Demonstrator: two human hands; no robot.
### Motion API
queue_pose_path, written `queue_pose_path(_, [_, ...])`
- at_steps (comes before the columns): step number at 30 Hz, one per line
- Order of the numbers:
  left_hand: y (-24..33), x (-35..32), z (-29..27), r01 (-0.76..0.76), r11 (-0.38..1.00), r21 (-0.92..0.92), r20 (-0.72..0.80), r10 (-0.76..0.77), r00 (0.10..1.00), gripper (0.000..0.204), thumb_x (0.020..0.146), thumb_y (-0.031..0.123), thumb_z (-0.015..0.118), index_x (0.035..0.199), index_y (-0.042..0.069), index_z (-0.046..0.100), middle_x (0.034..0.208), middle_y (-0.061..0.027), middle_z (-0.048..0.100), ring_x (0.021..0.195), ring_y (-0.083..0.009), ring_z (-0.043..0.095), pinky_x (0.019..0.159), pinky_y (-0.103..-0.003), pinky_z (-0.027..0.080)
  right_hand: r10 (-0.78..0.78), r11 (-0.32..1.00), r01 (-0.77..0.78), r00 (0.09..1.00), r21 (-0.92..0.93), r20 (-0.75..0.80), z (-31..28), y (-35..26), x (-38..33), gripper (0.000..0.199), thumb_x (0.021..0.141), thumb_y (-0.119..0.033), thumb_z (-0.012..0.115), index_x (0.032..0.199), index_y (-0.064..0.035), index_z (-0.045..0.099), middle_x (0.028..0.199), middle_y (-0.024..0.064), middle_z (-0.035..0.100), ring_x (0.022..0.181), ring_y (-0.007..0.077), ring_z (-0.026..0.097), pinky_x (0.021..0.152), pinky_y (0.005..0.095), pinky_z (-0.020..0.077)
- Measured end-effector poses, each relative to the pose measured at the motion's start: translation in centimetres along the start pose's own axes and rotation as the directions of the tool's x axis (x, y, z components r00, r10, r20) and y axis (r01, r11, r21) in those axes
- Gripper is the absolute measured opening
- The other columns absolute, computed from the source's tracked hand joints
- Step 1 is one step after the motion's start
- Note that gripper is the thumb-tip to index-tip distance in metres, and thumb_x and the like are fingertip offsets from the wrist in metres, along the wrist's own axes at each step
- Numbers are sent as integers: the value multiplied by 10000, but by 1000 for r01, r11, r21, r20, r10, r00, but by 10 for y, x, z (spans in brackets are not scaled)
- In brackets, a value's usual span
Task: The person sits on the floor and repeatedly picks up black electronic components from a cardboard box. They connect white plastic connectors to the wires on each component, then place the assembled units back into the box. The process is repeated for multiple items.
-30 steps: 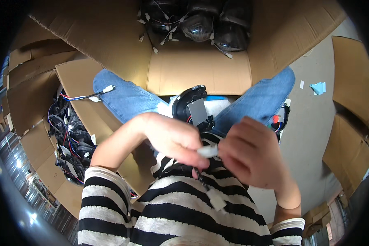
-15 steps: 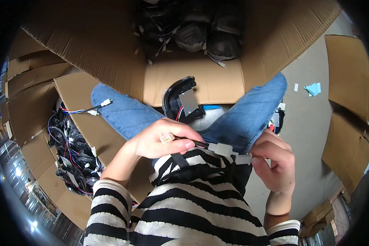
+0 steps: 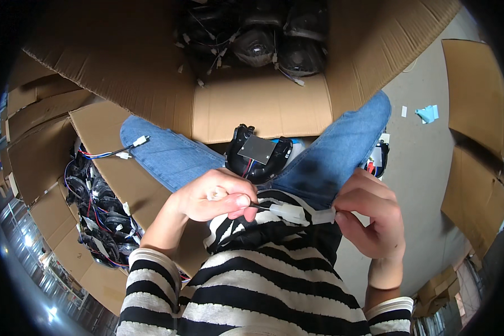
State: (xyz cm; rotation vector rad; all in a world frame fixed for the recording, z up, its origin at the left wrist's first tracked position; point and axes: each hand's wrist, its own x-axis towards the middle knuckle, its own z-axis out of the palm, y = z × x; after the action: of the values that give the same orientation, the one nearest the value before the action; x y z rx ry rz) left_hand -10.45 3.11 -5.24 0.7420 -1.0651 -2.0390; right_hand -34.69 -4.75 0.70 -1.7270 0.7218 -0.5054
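Note:
My left hand (image 3: 218, 196) is closed round a thin black cable (image 3: 259, 206), and a small white plug (image 3: 215, 194) pokes out between its fingers. At the cable's end is a larger white connector (image 3: 288, 213). My right hand (image 3: 371, 213) pinches a smaller white connector piece (image 3: 322, 217) by its right end. The two white pieces lie end to end; whether they are joined, I cannot tell. Beyond my hands, a black curved lamp housing (image 3: 266, 168) with a square grey plate (image 3: 257, 149) and coloured wires rests between my legs.
A large cardboard box (image 3: 257, 109) opens toward me, with several wrapped black lamp units (image 3: 256, 47) inside. To the left, another carton (image 3: 109, 126) holds several wired black units (image 3: 103, 218). One wired plug (image 3: 141, 141) hangs over my left knee. Light-blue scraps (image 3: 428, 114) lie on the floor.
The lamp housing has turned and dropped toward my lap, its plate now facing up. Both hands have shifted slightly left, still holding the white connectors and cable.

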Motion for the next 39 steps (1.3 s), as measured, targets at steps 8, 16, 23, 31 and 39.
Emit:
queue_pose_path(8, [0, 1, 3, 33, 999, 14, 32, -34, 999, 246, 871, 127, 427, 738, -36, 554, 633, -63, 564, 473, -84, 445, 437, -211, 360, 0, 991, 1, 1000, -132, 11, 5, -5, -2, 158, 578, 40, 619, 701, -28, 546, 654, 73, 494, 583, 236, 462, 509, 304, 382])
queue_pose_path(16, [8, 3, 8, 137, 990, -22, -68, -138, 988, 220, 860, 123, 448, 760, -37, 561, 657, -58, 568, 495, -64, 418, 447, -200, 352, -25, 960, 23, 1000, -278, -6, 8, 4, -1, 140, 578, 27, 603, 686, -30, 535, 655, 74, 491, 586, 240, 451, 519, 319, 382])
queue_pose_path(23, [73, -100, 38, 68, 918, 391, -633, 215, 744, 339, 760, 312, 518, 650, -8, 537, 536, -82, 500, 401, -122, 379, 383, -252, 296, 39, 995, -54, 983, -81, -180, -10, 13, -20, 88, 615, 66, 533, 687, 18, 519, 641, 75, 501, 569, 202, 444, 522, 282, 357])
queue_pose_path(31, [201, -286, 147, 833, 553, -1, -910, 345, -230, 341, 835, 328, 474, 717, 10, 436, 610, -13, 362, 547, -70, 311, 502, -203, 234, 160, 986, -163, 984, -32, -75, 3, 31, -20, 18, 667, 33, 505, 667, 20, 492, 609, 70, 454, 552, 168, 405, 509, 258, 321])
queue_pose_path(39, [125, -202, 97, 805, 267, 530, -817, 414, 401, 331, 787, 215, 503, 1030, -10, 521, 1123, -159, 494, 1062, -304, 455, 898, -371, 347, 69, 983, -74, 997, -170, -35, 23, 27, -24, 57, 707, -13, 493, 665, 22, 476, 604, 84, 430, 562, 187, 396, 523, 278, 310])
